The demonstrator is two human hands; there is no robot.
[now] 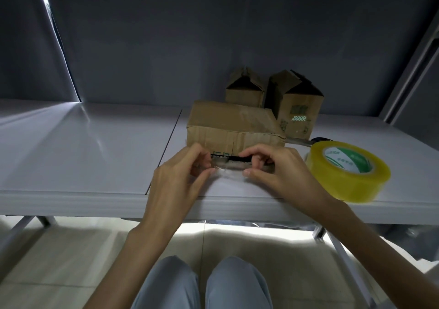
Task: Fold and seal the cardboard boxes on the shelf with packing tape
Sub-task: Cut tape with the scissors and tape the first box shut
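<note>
A flat closed cardboard box [231, 124] lies on the white shelf [83, 156], with clear tape shining across its top. Just in front of it, my left hand [180, 173] and my right hand [275, 166] pinch the two ends of a short strip of clear tape [229, 172] stretched between them, low against the box's front face. A big roll of yellowish packing tape [348, 169] lies on the shelf to the right of my right hand. Two smaller boxes, one at the back [245, 87] and one to its right [298, 105], stand behind with their top flaps up.
A dark-handled tool [308, 141], partly hidden, lies between the roll and the right small box. The shelf's front edge [71, 205] runs just below my hands. A seam [164, 152] splits the shelf surface. My knees are below, over a tiled floor.
</note>
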